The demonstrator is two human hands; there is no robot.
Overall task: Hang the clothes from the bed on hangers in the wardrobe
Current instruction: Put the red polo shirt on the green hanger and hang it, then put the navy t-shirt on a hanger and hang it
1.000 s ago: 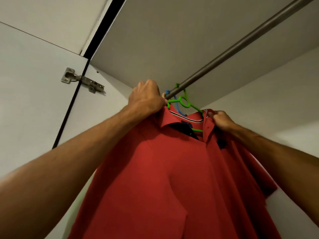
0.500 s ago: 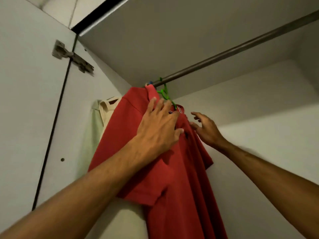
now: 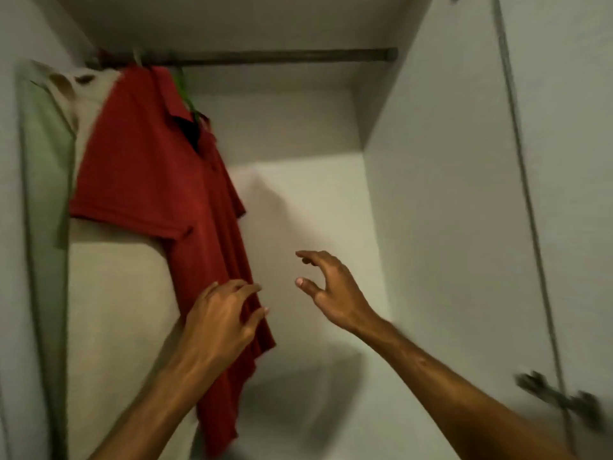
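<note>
Up top: red shirt point(image 3: 149, 167) hangs on green hanger point(image 3: 184, 91) at the rod's point(image 3: 282, 57) left end, cream shirt point(image 3: 89, 91) behind it. L hand point(image 3: 219, 320) raised, fingers loose and spread over the shirt's lower edge (contact unclear), gripping nothing. R hand point(image 3: 331, 290) raised alongside, relaxed, empty.

No readable text, label, brand, number or sign from my feed. Dark patch point(image 3: 187, 131) inside collar of red shirt point(image 3: 149, 167): too blurred, I can't make out any lettering on it.
</note>
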